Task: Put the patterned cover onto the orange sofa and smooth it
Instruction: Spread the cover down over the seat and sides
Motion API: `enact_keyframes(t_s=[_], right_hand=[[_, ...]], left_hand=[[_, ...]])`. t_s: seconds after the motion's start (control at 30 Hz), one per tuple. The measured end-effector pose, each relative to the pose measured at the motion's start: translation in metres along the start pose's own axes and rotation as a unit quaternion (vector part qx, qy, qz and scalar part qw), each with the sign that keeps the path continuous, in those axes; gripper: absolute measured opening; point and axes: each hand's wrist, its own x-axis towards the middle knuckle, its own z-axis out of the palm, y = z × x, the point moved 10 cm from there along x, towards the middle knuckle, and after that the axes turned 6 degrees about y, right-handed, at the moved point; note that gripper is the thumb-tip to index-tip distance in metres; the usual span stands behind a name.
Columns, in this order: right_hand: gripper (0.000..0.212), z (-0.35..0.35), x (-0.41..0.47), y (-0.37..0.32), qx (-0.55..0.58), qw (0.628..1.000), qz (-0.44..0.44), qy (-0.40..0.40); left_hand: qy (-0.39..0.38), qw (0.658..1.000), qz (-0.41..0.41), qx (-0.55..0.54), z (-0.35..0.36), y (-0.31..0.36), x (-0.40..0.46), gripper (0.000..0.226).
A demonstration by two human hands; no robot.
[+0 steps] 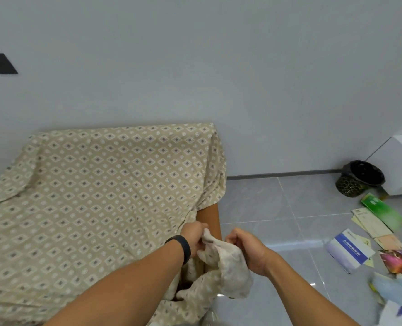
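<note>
The beige patterned cover [96,189] with small diamond motifs lies spread over the seat and backrest of the orange sofa [209,216], of which only a strip of the right side shows. At the sofa's front right corner a bunched end of the cover hangs loose, pale underside out. My left hand [194,236], with a black wristband, grips that bunched end from the left. My right hand [247,249] grips the same bunch from the right. Both hands hold it just above the corner.
A white wall runs behind the sofa. Grey tiled floor [277,208] lies to the right. A dark waste bin [360,178] stands by a white cabinet [400,161]. Several booklets and papers [350,251] are scattered on the floor at the right.
</note>
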Motion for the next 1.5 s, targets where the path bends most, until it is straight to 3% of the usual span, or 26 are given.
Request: enact_keyframes(t_s=[0.1,0.2,0.33,0.43,0.57,0.67,0.8,0.87,0.93,1.0,1.03,1.13,1.23,1.3,1.37,1.43,1.5], right_hand=[[0.036,-0.029,0.015,0.007,-0.106,0.987,0.023,0.119],[0.047,-0.012,0.026,0.026,-0.05,0.99,0.104,0.082],[0.025,0.016,0.035,0.03,-0.055,0.991,0.109,0.054],[0.015,0.024,0.036,0.006,-0.024,0.997,0.016,0.076],[0.007,0.02,0.019,-0.035,-0.048,0.983,-0.116,0.135],[0.016,0.035,0.009,-0.037,0.001,0.99,-0.126,0.069],[0.013,0.036,-0.001,-0.027,0.05,0.994,-0.092,0.007],[0.013,0.019,-0.002,-0.02,0.043,0.997,-0.064,0.031],[0.027,-0.009,0.002,-0.009,-0.042,0.994,-0.041,0.097],[0.043,-0.028,0.008,0.011,-0.061,0.988,0.026,0.138],[0.047,-0.027,0.013,0.023,-0.053,0.989,0.063,0.119],[0.024,-0.016,0.021,0.026,-0.047,0.991,0.065,0.107],[0.014,-0.019,0.015,-0.011,-0.066,0.979,-0.046,0.186],[0.026,-0.017,0.004,-0.033,-0.082,0.967,-0.114,0.214],[0.032,-0.005,-0.003,-0.042,-0.105,0.965,-0.155,0.183],[0.038,0.01,-0.012,-0.049,-0.094,0.97,-0.185,0.13],[0.027,0.02,-0.02,-0.054,-0.079,0.973,-0.197,0.096]], left_hand=[[-0.1,0.993,0.003,-0.069,0.017,0.012,-0.027,0.024],[-0.244,0.967,-0.009,-0.065,0.035,0.006,-0.061,0.015],[-0.329,0.944,0.01,-0.032,0.034,-0.005,-0.062,0.017],[-0.283,0.959,0.008,-0.005,0.015,-0.01,-0.049,0.032],[-0.073,0.996,0.029,0.043,-0.027,0.002,-0.018,0.023],[-0.063,0.99,0.011,0.124,-0.024,0.002,-0.01,0.036],[-0.052,0.976,0.026,0.212,-0.01,0.0,-0.005,0.009],[-0.091,0.983,0.038,0.154,0.006,0.003,-0.01,0.012],[-0.182,0.98,0.042,0.07,0.029,0.007,-0.028,0.016],[-0.303,0.951,0.035,0.044,0.054,0.005,-0.053,0.021],[-0.351,0.934,0.027,0.057,0.062,0.0,-0.063,0.025],[-0.4,0.906,0.014,0.14,0.062,-0.022,-0.07,0.024],[-0.336,0.926,-0.008,0.171,0.04,-0.026,-0.059,0.019],[-0.192,0.969,0.034,0.153,0.013,-0.005,-0.038,0.028],[-0.07,0.988,0.07,0.115,-0.011,0.013,-0.02,0.038],[-0.064,0.988,0.053,0.131,-0.011,0.017,-0.016,0.044],[-0.074,0.981,0.025,0.179,-0.006,0.01,-0.009,0.038]])
